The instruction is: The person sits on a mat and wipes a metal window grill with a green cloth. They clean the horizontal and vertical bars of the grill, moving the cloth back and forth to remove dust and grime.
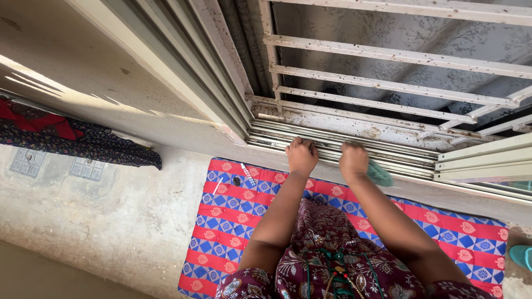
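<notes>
The green cloth (380, 175) is bunched in the right hand (353, 160), whose fingers are curled tight around it, pressing it onto the window track (388, 155); a corner of the cloth sticks out to the right of the fist, just below the track. The left hand (302, 155) rests on the same track, just beside the right, fingers bent and pressed together with the tips hooked over the rail; it holds nothing. Above the track stands a white grille (388, 55) of flat bars, flecked with dirt, with patterned fabric behind it; right of the hands, a sliding frame (482, 160) sits in the track. Below the track lies a red and blue mat (233, 221) with heart shapes, on a concrete floor (111, 221); far left of the track, a dark floral garment (72, 138) lies along the wall; a teal slipper (522, 256) shows below the track's right end.
</notes>
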